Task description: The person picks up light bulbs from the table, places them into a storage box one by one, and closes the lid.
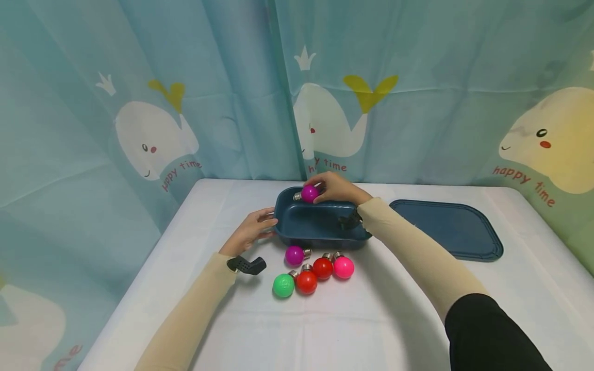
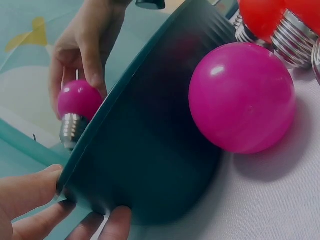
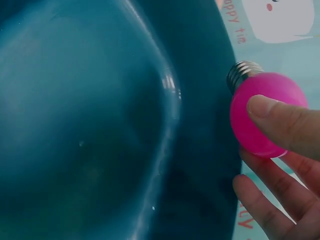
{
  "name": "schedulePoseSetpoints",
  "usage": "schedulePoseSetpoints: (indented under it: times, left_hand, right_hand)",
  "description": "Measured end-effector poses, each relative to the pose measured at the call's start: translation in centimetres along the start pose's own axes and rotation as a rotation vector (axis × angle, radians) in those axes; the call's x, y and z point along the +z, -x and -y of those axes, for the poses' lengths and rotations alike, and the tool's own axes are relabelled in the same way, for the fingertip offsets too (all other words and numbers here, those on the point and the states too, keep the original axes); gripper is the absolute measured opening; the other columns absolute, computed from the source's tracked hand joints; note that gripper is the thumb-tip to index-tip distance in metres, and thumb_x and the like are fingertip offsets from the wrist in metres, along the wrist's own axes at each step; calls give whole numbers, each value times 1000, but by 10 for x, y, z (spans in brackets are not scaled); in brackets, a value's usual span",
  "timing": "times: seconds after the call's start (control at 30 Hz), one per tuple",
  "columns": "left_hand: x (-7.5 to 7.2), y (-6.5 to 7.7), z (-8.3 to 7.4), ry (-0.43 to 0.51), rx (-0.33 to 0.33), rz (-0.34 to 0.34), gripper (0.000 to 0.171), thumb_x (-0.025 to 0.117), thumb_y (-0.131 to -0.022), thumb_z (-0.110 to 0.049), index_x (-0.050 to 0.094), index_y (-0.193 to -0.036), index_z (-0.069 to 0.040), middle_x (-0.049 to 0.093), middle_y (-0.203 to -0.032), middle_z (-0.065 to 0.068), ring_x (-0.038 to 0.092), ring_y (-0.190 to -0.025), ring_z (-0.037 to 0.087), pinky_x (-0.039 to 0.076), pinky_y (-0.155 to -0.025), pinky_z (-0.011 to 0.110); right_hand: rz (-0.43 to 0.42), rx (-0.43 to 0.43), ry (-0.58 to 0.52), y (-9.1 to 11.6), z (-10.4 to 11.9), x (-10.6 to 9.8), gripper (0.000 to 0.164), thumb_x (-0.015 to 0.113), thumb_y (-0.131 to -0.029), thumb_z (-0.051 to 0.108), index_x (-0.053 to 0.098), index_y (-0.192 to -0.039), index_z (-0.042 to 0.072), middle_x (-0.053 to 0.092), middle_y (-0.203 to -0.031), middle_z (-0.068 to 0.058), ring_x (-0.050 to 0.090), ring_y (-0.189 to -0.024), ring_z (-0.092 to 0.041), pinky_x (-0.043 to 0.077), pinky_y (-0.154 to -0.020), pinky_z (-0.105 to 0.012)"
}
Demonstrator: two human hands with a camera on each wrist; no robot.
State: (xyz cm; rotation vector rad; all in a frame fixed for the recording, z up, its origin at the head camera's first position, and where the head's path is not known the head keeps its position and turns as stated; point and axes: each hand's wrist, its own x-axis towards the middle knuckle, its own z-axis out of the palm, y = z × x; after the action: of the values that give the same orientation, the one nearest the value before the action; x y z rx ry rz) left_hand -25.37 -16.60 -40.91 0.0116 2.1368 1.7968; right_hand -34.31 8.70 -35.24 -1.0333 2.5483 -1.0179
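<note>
My right hand (image 1: 337, 186) pinches a purple light bulb (image 1: 309, 194) by its round globe, above the back rim of a dark blue plastic box (image 1: 315, 242). In the head view its metal screw base points left; the right wrist view shows the thumb across the bulb (image 3: 262, 130). My left hand (image 1: 252, 229) touches the left end of the box, its thumb at the rim and its fingertips against the outer wall in the left wrist view. Another purple bulb (image 1: 294, 256) lies on the table just in front of the box. Inside the box, the visible floor is bare.
Near the purple bulb lie a green bulb (image 1: 283, 286), two red bulbs (image 1: 306, 283) and a pink bulb (image 1: 344, 268). A flat dark blue lid (image 1: 445, 226) lies right of the box, partly behind my right sleeve. A whale-print curtain (image 1: 250, 103) hangs behind the white-covered table (image 1: 371, 330).
</note>
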Motion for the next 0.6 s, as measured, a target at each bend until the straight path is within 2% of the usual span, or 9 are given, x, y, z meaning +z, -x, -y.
schedulePoseSetpoints:
  times: [0.27, 0.6]
  left_hand:
    - [1, 2, -3, -2, 7, 4, 55, 49, -98, -12, 28, -147, -3, 34, -149, 21, 42, -131, 35, 41, -106, 47]
    - [2, 3, -5, -14, -18, -21, 54, 51, -97, -13, 31, -146, -5, 37, -147, 20, 49, -125, 32, 45, -103, 45]
  right_hand:
    - [53, 9, 36, -14, -8, 14, 47, 75, -76, 1, 61, -121, 3, 62, -121, -16, 63, -107, -29, 54, -92, -37]
    - [76, 11, 39, -25, -16, 26, 47, 74, -76, 1, 61, -121, 2, 63, -122, -16, 62, -109, -29, 54, -92, -37]
